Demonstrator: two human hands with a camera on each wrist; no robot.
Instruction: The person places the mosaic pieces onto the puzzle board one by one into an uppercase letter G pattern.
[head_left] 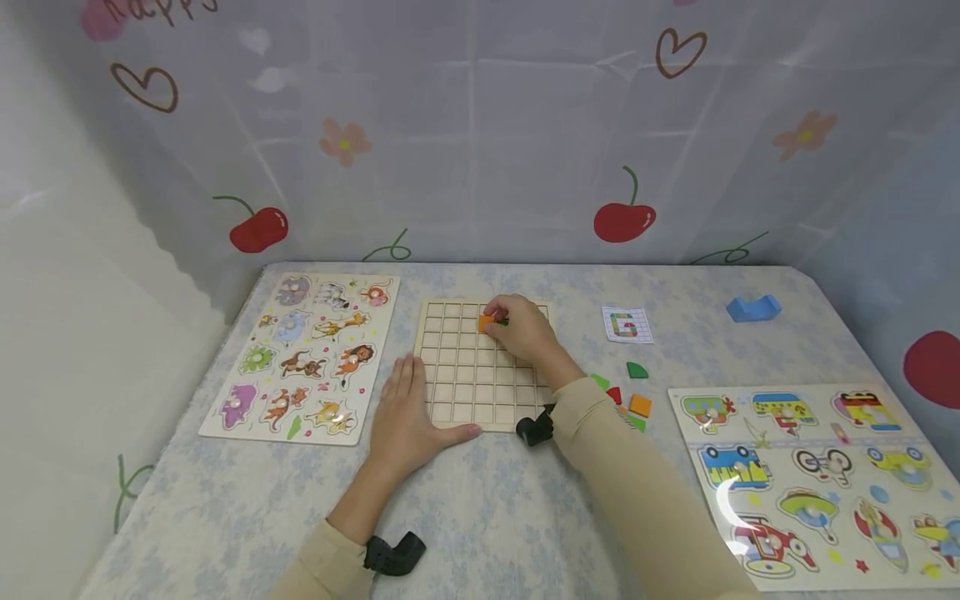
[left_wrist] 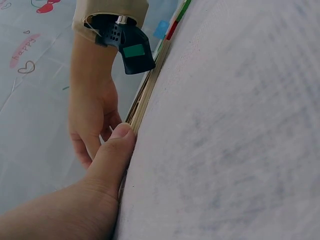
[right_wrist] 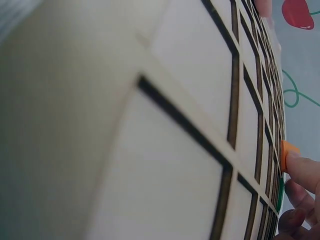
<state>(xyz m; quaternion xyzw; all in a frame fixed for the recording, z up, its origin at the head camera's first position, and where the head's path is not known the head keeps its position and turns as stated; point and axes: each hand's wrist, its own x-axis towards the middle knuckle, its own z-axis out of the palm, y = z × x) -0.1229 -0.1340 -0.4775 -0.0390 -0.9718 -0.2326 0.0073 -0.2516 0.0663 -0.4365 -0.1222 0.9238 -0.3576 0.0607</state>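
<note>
A wooden grid board point(head_left: 453, 387) lies flat in the middle of the table. My left hand point(head_left: 405, 408) rests at its near left corner, fingers straight along the left side and thumb along the front edge. Over the board's far rows, my right hand point(head_left: 521, 329) pinches an orange square tile point(head_left: 486, 322) at the grid. In the right wrist view the thumb lies against that orange tile point(right_wrist: 287, 155), and a green piece point(right_wrist: 280, 194) shows beside it under the fingers. The hand hides most of the green piece.
Loose pieces lie right of the board, including a green quarter-round point(head_left: 637, 370) and an orange square point(head_left: 641, 406). Behind them is a pattern card point(head_left: 627, 325). A blue block point(head_left: 753, 309) sits back right. An animal puzzle point(head_left: 307, 358) lies left, a vehicle puzzle point(head_left: 817, 500) right.
</note>
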